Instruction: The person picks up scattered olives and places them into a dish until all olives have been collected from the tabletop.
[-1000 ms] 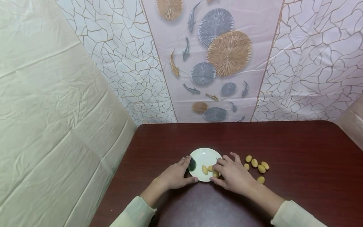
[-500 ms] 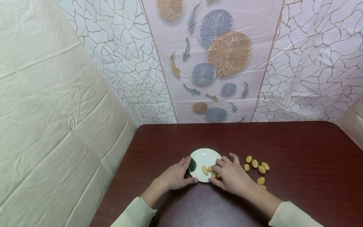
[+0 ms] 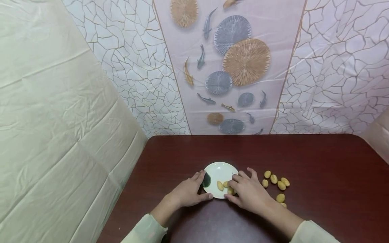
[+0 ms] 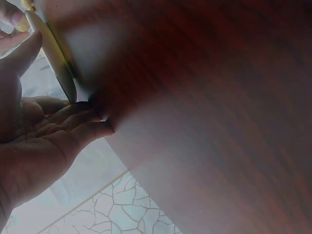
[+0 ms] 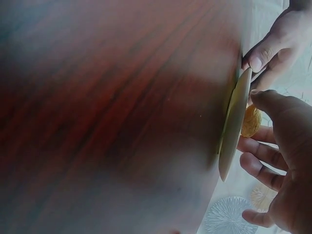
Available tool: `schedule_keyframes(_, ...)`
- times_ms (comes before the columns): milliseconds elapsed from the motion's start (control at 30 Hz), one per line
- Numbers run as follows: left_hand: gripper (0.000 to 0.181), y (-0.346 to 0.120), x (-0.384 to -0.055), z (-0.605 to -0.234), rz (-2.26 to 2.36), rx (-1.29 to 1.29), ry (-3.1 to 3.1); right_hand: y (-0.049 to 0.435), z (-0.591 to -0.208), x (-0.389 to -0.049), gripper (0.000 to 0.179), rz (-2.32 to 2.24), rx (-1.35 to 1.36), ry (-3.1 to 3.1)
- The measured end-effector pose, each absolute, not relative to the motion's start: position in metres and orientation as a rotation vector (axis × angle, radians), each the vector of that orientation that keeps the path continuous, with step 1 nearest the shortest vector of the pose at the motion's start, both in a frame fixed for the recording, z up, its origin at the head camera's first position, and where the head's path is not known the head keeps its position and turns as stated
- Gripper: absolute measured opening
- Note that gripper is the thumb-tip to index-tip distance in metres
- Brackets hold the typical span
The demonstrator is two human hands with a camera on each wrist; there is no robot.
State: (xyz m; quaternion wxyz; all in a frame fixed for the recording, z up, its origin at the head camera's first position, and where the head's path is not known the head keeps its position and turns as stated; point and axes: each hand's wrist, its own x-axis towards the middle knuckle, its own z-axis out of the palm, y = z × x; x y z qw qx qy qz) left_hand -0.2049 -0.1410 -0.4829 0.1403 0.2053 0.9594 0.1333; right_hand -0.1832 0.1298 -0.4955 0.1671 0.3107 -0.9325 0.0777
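A small round white plate (image 3: 219, 172) with a dark green patch (image 3: 206, 180) at its left side lies on the table. My left hand (image 3: 189, 190) holds the plate's left edge, thumb at the near rim and fingers farther back. Over the right side of the plate, my right hand (image 3: 250, 192) pinches a yellow date-like fruit (image 5: 251, 122) between thumb and fingers; it sits low against the plate. Beside it on the plate lie a yellow fruit (image 3: 220, 185) and another (image 3: 225, 184), partly covered by the right fingers.
Several more yellow fruits (image 3: 281, 185) lie loose on the dark red-brown table (image 3: 319, 175) right of the plate, some close to the right wrist. A patterned cloth (image 3: 237, 101) hangs behind the table, and a pale cloth (image 3: 76, 135) at the left.
The view has tilted up slightly, so everything sits a little lower in it. The right hand shifted slightly left on the plate with its fruit; the left hand keeps its place.
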Motion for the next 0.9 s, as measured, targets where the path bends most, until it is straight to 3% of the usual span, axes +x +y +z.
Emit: schedule_keyframes(900,0.103,-0.1406,-0.2065,-0.4848,0.378,0.588,2.775,0.1267,-0.4959,-0.1804,0.034,0.175,0.825,-2.672)
